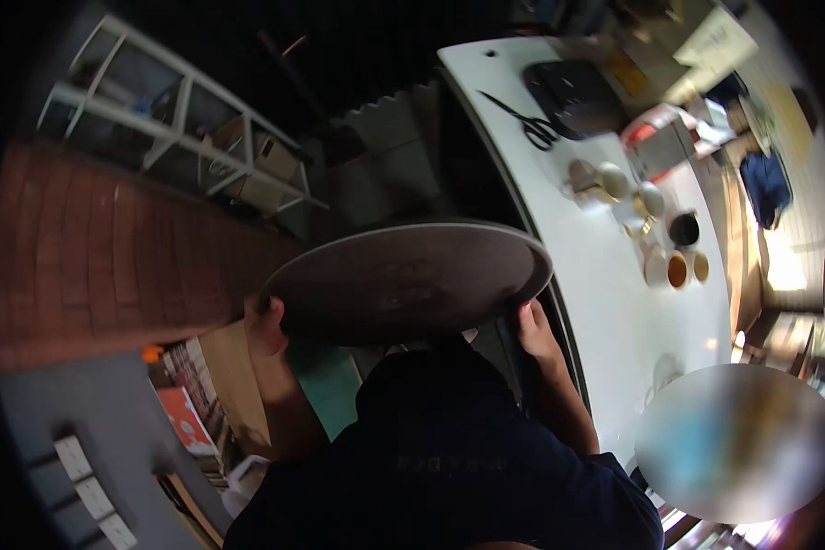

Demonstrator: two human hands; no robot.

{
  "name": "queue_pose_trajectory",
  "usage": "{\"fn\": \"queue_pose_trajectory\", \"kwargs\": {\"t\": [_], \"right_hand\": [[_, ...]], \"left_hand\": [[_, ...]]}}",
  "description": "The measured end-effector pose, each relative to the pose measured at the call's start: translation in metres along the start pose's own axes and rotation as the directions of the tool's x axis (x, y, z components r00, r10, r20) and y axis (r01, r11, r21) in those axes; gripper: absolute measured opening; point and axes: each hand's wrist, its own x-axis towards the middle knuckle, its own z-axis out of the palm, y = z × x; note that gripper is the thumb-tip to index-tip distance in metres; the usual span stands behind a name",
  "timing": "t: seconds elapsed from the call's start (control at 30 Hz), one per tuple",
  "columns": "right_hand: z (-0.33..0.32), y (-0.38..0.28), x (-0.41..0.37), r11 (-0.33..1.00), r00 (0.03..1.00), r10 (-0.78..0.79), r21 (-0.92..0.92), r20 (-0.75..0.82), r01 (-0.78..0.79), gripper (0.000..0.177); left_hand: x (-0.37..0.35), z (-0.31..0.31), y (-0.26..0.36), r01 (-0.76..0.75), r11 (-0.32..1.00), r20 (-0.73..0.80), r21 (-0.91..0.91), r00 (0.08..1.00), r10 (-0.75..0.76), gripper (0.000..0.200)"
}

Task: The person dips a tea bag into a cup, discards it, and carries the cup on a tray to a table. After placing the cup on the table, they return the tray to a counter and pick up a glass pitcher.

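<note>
I hold a large round dark tray with a pale rim level in front of my chest. My left hand grips its near-left edge, fingers curled under the rim. My right hand grips the near-right edge, close to the white counter. The tray's top looks bare. My dark shirt fills the bottom of the view and hides what lies below the tray.
On the white counter at right lie black scissors, a black flat object, pale cups and small bowls of dark liquid. A white shelf rack with cardboard boxes stands upper left by red brick paving.
</note>
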Motion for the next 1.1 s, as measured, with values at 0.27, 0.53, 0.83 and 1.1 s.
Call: {"fn": "queue_pose_trajectory", "kwargs": {"t": [0.27, 0.53, 0.83, 1.1], "right_hand": [[0.133, -0.014, 0.039, 0.947, 0.878, 0.322, -0.119, 0.355, -0.299, 0.025], [0.232, -0.012, 0.068, 0.931, 0.801, 0.319, -0.328, 0.506, -0.163, 0.027], [0.317, -0.006, 0.147, 0.724, 0.519, 0.595, -0.689, 0.613, -0.016, 0.033], [0.38, 0.039, 0.206, 0.775, 0.155, 0.545, -0.565, 0.824, 0.283, 0.035]], "left_hand": [[-0.064, -0.062, 0.068, -0.073, 0.919, -0.154, -0.388, 0.988, 0.014, 0.043], [-0.131, -0.14, 0.06, -0.077, 0.979, -0.588, -0.188, 0.807, -0.05, 0.032], [-0.161, -0.149, 0.049, -0.142, 0.969, -0.75, -0.202, 0.659, -0.059, 0.032], [-0.187, -0.102, 0.016, -0.129, 0.964, -0.961, -0.233, 0.181, -0.208, 0.032]]}}
